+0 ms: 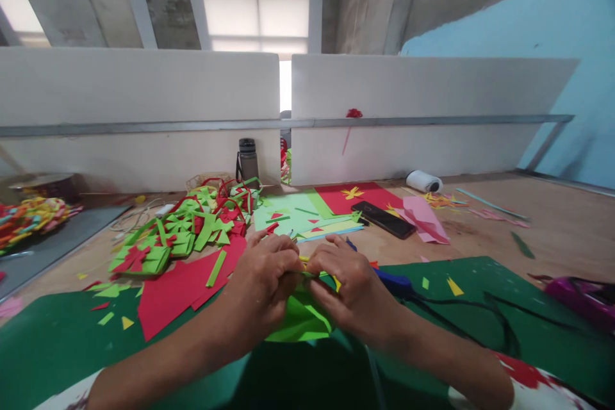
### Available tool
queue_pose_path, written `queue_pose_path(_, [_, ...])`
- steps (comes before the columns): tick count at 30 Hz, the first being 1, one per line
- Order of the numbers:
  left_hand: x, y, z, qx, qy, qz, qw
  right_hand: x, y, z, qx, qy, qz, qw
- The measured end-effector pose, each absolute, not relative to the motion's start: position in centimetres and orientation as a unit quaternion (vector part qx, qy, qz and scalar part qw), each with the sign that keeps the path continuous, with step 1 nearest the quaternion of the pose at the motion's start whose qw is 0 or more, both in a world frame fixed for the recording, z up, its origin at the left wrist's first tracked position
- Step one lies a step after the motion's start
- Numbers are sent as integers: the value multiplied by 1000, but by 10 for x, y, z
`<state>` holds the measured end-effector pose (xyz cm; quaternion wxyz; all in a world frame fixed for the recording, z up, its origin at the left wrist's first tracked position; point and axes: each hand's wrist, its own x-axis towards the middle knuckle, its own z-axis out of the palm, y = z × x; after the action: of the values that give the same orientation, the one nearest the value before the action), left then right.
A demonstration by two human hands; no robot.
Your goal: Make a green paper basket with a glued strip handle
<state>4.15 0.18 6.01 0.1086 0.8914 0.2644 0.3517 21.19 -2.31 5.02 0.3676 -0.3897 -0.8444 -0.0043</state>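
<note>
Forearms (192, 341) span a green mat (57, 333), right hand (350, 278) partly hiding a blue tool (394, 283).

The folded paper (298, 320) is of a bright lime green, while the mat (48, 339) has a much deeper green. I see small paper bags (144, 262) in a similar lime, and their bows (133, 259) are red. One plain red sheet (163, 300) has a strong, even tone. The star-shaped bow (352, 193) is yellow, the thin sheet (264, 206) pale mint, the crumpled sheet (425, 221) soft pink. The phone (384, 219) is black, the counter (490, 246) light brown, the side wall (586, 77) sky blue. The right sleeve (526, 377) is white, patterned with red.
</note>
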Motion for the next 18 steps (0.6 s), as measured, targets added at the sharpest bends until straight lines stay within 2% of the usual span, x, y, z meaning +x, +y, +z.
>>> queue_pose_path(18, [43, 5, 58, 902, 272, 333, 41, 213, -22, 47, -388, -864, -27, 320])
